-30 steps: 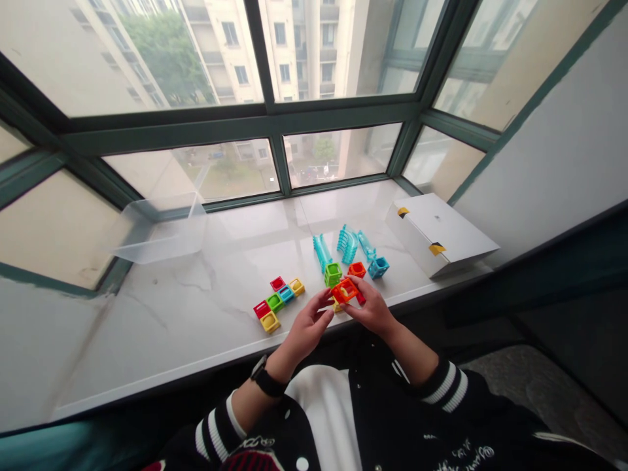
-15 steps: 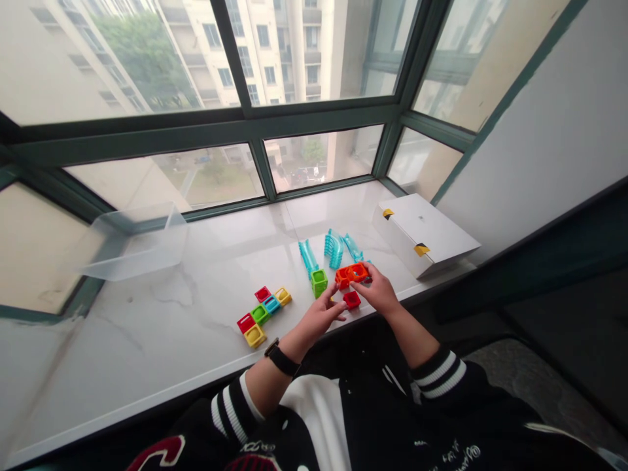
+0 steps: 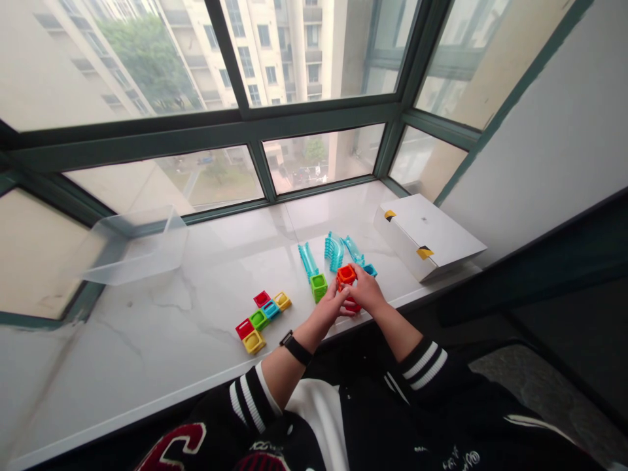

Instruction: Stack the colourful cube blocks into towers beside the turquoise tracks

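Both of my hands are closed around an orange toy block (image 3: pixel 346 275) with an open, hollow face. My left hand (image 3: pixel 330 309), with a black watch on its wrist, grips it from the left and below. My right hand (image 3: pixel 370 292) holds its right side. Part of a red block (image 3: pixel 353 305) shows under and between my fingers; whether it is joined to the orange one I cannot tell. Just left of my hands stands a green block (image 3: pixel 318 287). A blue block (image 3: pixel 369 269) lies behind my right hand, partly covered.
Light-blue see-through track pieces (image 3: pixel 334 251) lie beyond my hands. To the left is a cluster of red, yellow, green and blue blocks (image 3: pixel 259 319). A clear plastic bin (image 3: pixel 135 245) stands far left, and a white box (image 3: pixel 432 229) with yellow-black tabs at right.
The orange piece has turned from lying lengthwise to pointing its open end upward. My right hand has moved left, closer to my left hand, uncovering the blue block.
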{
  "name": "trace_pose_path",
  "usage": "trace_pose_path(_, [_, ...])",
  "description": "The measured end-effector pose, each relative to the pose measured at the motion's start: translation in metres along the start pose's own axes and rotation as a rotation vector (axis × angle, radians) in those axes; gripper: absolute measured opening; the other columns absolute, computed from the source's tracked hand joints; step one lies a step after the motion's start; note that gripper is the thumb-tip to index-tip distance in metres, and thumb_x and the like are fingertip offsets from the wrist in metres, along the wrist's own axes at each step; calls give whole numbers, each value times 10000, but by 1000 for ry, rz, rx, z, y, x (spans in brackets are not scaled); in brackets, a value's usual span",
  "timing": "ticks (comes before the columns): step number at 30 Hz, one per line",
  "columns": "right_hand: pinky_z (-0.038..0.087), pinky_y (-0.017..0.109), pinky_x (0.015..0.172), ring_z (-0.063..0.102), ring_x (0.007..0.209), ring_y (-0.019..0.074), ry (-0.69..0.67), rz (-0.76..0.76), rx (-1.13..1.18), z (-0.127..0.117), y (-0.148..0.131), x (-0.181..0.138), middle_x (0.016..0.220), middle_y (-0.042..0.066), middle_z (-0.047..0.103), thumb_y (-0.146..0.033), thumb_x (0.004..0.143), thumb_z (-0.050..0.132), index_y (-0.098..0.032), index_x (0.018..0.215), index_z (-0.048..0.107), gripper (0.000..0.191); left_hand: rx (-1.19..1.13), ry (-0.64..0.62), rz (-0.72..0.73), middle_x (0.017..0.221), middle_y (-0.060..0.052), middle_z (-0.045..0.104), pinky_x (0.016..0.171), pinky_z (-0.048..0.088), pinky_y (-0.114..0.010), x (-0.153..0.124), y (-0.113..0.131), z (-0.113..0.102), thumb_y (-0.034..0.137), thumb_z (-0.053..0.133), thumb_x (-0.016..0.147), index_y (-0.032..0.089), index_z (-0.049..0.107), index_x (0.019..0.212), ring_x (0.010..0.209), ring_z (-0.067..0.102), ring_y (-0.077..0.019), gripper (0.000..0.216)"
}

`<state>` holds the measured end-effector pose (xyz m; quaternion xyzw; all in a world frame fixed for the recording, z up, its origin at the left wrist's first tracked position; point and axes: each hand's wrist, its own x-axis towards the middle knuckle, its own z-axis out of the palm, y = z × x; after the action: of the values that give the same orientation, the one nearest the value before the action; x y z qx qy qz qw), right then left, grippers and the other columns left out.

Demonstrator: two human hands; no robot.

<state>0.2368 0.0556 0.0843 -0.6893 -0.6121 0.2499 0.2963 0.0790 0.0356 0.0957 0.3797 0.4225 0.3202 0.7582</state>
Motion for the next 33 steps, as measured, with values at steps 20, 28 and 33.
trace_pose_path(20, [564,424,937,733,1063,306,13,-10,-38,8,7,2,1244,145,747,-293,875,744,-190,1427,576,587,13,32,47,1424,-180,620,600,611,-246,13,-12,-2,453,749,913,244,330,1646,837,724,-166,870])
trace_pose_path(28, [548,380,865,732,989,285,18,-11,-54,6,7,4,1134,102,763,-296,864,757,-219,1310,622,472,13,6,44,1431,-156,624,546,572,-207,16,-14,-4,424,719,920,284,393,1614,828,732,-160,780])
trace_pose_path(33, [544,363,846,731,979,281,23,-18,-58,6,6,4,1095,92,772,-282,858,757,-225,1269,629,434,23,9,23,1333,-155,675,496,533,-191,20,-20,-5,433,692,919,256,420,1595,800,729,-164,750])
